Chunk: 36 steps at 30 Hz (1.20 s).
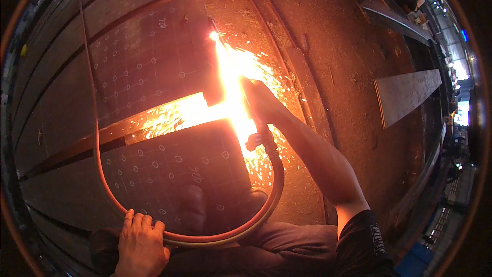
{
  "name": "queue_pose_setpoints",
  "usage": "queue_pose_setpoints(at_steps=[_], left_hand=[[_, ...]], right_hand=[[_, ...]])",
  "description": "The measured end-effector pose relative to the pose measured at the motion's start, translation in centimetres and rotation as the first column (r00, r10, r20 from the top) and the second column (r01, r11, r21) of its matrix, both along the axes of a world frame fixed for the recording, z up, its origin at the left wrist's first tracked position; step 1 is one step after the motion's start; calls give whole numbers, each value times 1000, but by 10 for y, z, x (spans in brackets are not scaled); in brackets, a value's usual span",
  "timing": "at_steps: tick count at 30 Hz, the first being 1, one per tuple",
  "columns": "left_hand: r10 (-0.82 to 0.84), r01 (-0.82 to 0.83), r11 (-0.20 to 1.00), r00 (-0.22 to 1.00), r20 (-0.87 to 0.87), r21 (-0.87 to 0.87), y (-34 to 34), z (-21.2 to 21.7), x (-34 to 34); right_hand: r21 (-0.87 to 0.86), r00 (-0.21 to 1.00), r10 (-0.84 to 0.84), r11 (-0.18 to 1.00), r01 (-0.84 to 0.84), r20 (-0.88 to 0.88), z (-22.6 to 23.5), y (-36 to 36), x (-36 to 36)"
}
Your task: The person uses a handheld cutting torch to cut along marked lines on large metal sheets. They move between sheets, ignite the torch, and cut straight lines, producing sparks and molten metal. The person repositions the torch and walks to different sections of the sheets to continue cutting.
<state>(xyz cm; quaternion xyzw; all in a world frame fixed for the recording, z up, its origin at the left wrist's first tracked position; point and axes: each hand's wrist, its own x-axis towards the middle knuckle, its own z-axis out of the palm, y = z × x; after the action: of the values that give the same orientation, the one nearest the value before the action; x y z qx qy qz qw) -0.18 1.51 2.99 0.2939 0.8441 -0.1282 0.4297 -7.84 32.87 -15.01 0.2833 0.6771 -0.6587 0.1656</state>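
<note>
Gripping the metal cutting torch (260, 136) by its rigid handle, the right hand (261, 100) is closed; the left hand (139, 243) loosely clasps the flexible orange rubber hose (97, 143) over the heavy marked steel plate (148, 56).

Workshop floor (353, 72), dark and strewn with grit and metal debris. Directly on it lie large steel plates (148, 56) marked with a chalk grid and small circles, and, well apart to the right, a separate long plate strip (407, 94).

Right hand (261, 100) holds flaming torch (259, 136); left hand (141, 243) grips hose (205, 237).
</note>
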Motion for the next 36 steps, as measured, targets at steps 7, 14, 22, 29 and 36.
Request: queue_pose_setpoints(at_steps=[7,14,22,29,36], left_hand=[[-21,21,1000,1000,21,-7,0,1,-1],[-38,38,999,999,8,33,-14,-9,0],[-60,62,995,998,-28,82,-18,-12,2],[-80,88,991,993,-82,98,-14,-9,5],[-78,90,987,992,-95,129,-15,-9,6]], right_hand=[[-39,999,6,999,-8,-40,-17,3,0],[-68,1000,-16,998,15,-25,-24,1,0],[-70,1000,-11,998,12,8,-21,1,1],[-31,999,-47,998,47,1,-10,-5,3],[90,988,132,988,-125,-75,-21,8,7]])
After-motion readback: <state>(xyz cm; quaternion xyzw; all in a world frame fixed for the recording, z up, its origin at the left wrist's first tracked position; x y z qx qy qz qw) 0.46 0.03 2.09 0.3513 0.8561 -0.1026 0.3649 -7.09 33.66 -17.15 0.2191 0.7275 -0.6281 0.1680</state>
